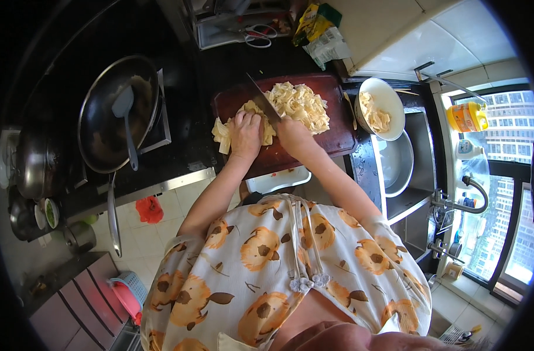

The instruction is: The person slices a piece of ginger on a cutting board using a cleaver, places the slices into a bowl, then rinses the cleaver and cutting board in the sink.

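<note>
My right hand (295,137) grips a kitchen cleaver (266,103), its dark blade slanting up and left over the wooden cutting board (333,142). With bent fingers, my left hand (247,134) holds down pale yellow folded sheets (223,134) that look like tofu skin, left of the blade. Some of these sheets stick out past the board's left edge. Right of the blade lies a heap of cut pieces (300,105) of the same food. More pieces sit in a white bowl (392,103) beyond the board's right end. The cleaver's handle is mostly hidden in my fist.
A wok (95,131) with a grey spatula (125,107) rests on the stove at left. Scissors (259,36) and food packets (326,41) lie at the back. At right, a metal basin (396,169) stands in the sink below a faucet (473,206). An open white drawer or tray (280,179) shows below the board.
</note>
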Tool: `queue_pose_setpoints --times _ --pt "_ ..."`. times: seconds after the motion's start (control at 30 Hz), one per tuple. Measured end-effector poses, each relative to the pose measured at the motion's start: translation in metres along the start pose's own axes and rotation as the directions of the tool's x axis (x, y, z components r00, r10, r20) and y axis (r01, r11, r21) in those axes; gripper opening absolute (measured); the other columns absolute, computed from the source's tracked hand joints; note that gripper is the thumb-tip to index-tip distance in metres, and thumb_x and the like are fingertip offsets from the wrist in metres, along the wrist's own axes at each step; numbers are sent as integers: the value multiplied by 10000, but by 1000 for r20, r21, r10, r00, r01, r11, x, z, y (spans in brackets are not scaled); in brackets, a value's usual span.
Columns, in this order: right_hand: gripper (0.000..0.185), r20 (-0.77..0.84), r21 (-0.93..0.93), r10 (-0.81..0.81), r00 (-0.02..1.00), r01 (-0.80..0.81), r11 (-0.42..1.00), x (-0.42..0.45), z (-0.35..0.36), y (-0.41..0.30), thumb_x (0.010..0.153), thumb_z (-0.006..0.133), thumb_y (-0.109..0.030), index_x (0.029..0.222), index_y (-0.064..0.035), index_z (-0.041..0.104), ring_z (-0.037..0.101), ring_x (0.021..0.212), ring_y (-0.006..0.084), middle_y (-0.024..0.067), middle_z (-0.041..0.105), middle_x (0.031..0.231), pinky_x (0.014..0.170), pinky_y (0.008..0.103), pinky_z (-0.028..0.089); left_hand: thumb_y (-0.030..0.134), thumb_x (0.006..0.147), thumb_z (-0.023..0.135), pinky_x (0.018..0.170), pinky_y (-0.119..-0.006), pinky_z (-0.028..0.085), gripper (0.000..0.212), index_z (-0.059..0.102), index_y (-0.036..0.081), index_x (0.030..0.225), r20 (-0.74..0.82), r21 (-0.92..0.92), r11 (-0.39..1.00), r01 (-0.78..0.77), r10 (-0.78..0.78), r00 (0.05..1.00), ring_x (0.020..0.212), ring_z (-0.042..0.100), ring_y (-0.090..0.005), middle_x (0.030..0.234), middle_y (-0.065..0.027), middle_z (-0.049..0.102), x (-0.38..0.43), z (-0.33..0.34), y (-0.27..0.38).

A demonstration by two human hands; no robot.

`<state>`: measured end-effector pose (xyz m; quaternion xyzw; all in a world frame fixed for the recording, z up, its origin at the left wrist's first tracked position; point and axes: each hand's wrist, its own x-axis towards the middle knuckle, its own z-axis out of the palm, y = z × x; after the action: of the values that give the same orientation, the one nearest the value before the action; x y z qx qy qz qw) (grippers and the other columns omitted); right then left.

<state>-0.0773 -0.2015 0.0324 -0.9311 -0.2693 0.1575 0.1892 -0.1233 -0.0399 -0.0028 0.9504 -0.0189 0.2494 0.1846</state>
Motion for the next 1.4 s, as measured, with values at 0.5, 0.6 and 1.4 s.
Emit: queue_pose_setpoints --times 0.5,0.6,1.4 --pt "219 8 45 124 992 -124 991 -48 -51 -28 933 454 -178 934 30 523 639 737 445 269 636 737 691 515 518 114 840 626 803 -457 441 129 570 8 886 -52 -101 986 131 -137 989 913 551 -368 959 -174 574 4 3 -4" --pt "219 39 41 74 997 -76 996 -47 -40 -18 934 457 -181 922 24 533 642 743 442 267 637 738 686 508 523 128 822 652 814 -430 432 129 573 44 881 -116 -125 984 131 -145 983 927 544 -329 916 -135 576 4 4 -3" --pt "214 -41 59 162 986 -160 985 -40 -46 -21 933 478 -176 915 26 546 642 750 439 265 639 751 688 502 520 65 804 623 813 -444 443 111 553 8 869 -137 -159 981 112 -134 982 918 528 -366 952 -163 557 1 11 -14"
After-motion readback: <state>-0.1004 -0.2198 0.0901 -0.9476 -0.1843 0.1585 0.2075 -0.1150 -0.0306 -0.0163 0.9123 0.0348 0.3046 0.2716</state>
